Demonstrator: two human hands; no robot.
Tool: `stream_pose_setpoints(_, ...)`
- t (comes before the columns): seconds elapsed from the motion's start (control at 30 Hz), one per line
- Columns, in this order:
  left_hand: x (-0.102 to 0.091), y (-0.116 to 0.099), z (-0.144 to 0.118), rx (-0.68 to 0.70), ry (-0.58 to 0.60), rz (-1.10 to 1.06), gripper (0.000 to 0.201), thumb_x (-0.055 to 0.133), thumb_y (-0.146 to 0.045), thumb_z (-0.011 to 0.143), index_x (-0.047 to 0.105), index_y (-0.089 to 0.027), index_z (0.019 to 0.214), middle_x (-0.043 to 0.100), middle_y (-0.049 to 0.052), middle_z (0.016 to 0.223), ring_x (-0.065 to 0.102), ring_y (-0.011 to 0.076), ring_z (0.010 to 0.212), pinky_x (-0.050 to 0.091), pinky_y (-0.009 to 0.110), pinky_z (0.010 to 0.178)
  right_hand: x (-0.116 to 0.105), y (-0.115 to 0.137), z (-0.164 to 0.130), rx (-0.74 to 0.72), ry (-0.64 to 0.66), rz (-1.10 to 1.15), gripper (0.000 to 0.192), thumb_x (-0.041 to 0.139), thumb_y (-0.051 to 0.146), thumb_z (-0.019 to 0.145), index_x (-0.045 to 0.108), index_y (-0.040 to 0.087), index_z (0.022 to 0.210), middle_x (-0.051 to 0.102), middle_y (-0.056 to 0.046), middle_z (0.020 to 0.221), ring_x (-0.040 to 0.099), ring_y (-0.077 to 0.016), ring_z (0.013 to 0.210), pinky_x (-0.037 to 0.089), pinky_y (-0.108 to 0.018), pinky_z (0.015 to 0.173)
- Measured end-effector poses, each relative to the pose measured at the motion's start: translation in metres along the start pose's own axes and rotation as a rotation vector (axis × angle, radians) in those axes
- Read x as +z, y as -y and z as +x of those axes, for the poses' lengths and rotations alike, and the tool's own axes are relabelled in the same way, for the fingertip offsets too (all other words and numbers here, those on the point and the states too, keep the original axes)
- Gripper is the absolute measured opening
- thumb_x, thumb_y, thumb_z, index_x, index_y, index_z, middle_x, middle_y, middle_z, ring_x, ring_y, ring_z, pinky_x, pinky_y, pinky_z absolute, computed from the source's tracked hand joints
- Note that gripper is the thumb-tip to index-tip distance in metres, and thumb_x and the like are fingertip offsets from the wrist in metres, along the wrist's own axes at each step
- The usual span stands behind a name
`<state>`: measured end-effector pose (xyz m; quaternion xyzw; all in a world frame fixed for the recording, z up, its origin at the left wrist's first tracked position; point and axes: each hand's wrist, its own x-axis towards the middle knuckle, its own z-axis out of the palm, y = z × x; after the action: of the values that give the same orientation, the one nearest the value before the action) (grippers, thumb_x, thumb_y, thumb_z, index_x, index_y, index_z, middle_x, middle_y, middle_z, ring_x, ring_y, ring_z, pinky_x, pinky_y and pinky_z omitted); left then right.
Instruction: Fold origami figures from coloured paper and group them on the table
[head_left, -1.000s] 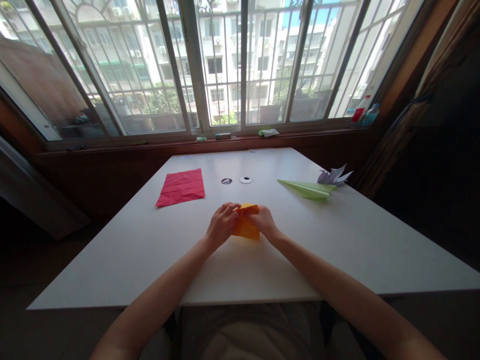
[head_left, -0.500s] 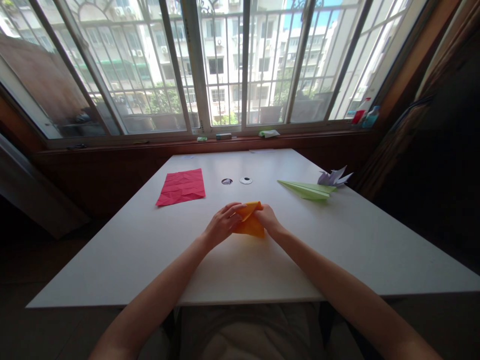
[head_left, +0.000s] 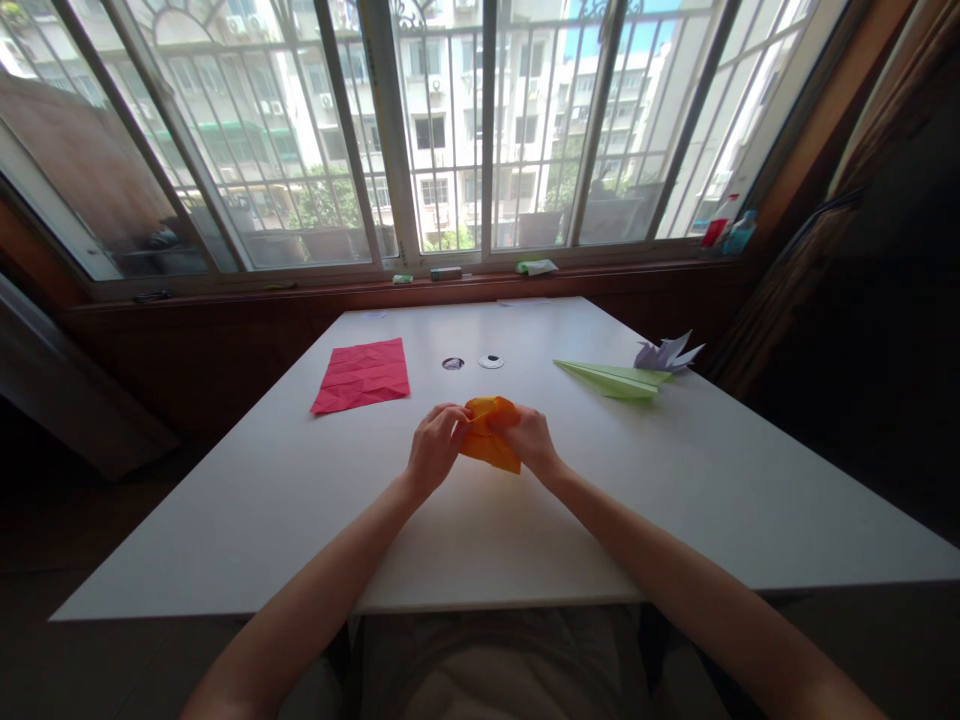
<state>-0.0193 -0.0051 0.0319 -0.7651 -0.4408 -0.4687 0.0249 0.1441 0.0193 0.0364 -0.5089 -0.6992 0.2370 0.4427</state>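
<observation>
An orange sheet of paper (head_left: 491, 440), partly folded and curled, is held between my two hands above the middle of the table. My left hand (head_left: 439, 440) pinches its left edge near the top. On the other side my right hand (head_left: 531, 437) grips the paper, with some fingers hidden behind or inside the fold. The lower corner of the sheet hangs down toward me. Just beyond my hands, a round hole (head_left: 453, 364) and a round cover (head_left: 491, 362) show in the tabletop.
On the white table (head_left: 247, 520) a creased red sheet of paper (head_left: 362, 375) lies at left. To the right are a green paper plane (head_left: 615, 380) and a pale purple folded paper (head_left: 667, 353). Bottles (head_left: 741, 233) and small packets (head_left: 536, 267) stand along the windowsill.
My left hand has drawn back slightly and now pinches the left edge. The paper's top has opened out into a wider curl and shifted a little left.
</observation>
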Motion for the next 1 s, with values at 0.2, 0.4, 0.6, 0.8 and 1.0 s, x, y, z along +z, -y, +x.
stream_pose_setpoints(0.2, 0.003, -0.003, -0.002, 0.137, -0.002, 0.186, 0.006, 0.047, -0.018, 0.081, 0.052, -0.020, 0.078, 0.061, 0.002, 0.081, 0.052, 0.0171, 0.090, 0.040, 0.034, 0.081, 0.002, 0.003, -0.003, -0.036, -0.015, -0.016, 0.013, 0.056, 0.033, 0.067, 0.062, 0.022, 0.067, 0.061, 0.000, 0.063, 0.052, -0.0151, 0.059, 0.036, -0.024, 0.053)
stream_pose_setpoints(0.4, 0.003, -0.016, -0.005, 0.183, -0.001, 0.174, 0.004, 0.044, -0.019, 0.082, 0.047, -0.019, 0.079, 0.058, 0.003, 0.079, 0.051, 0.0171, 0.084, 0.041, 0.032, 0.076, 0.004, 0.006, -0.006, -0.064, 0.006, -0.093, 0.018, 0.055, 0.034, 0.067, 0.058, 0.019, 0.059, 0.057, 0.000, 0.055, 0.047, -0.0117, 0.050, 0.030, -0.022, 0.048)
stream_pose_setpoints(0.6, -0.001, -0.013, -0.005, 0.089, -0.061, -0.024, 0.003, 0.042, -0.019, 0.082, 0.045, -0.018, 0.083, 0.055, 0.003, 0.079, 0.053, 0.0145, 0.078, 0.044, 0.029, 0.070, 0.000, 0.001, -0.002, -0.047, -0.002, -0.051, 0.016, 0.054, 0.033, 0.068, 0.062, 0.020, 0.063, 0.061, -0.001, 0.060, 0.052, -0.0135, 0.057, 0.035, -0.023, 0.054)
stream_pose_setpoints(0.8, 0.004, -0.006, -0.002, 0.058, 0.029, -0.095, 0.050, 0.059, -0.034, 0.072, 0.038, -0.020, 0.115, 0.050, 0.012, 0.116, 0.045, 0.0227, 0.110, 0.039, 0.041, 0.090, 0.001, -0.013, 0.006, 0.169, -0.044, 0.376, 0.022, 0.060, 0.036, 0.060, 0.062, 0.015, 0.066, 0.061, -0.001, 0.064, 0.055, -0.0152, 0.060, 0.041, -0.024, 0.053)
stream_pose_setpoints(1.0, 0.015, 0.010, -0.004, -0.382, 0.178, -0.505, 0.058, 0.056, -0.039, 0.074, 0.032, -0.019, 0.124, 0.056, 0.013, 0.109, 0.058, 0.0215, 0.092, 0.049, 0.037, 0.075, 0.001, -0.014, 0.010, 0.326, -0.097, 0.588, 0.033, 0.066, 0.039, 0.053, 0.061, 0.014, 0.073, 0.063, -0.003, 0.070, 0.057, -0.0177, 0.065, 0.044, -0.027, 0.057)
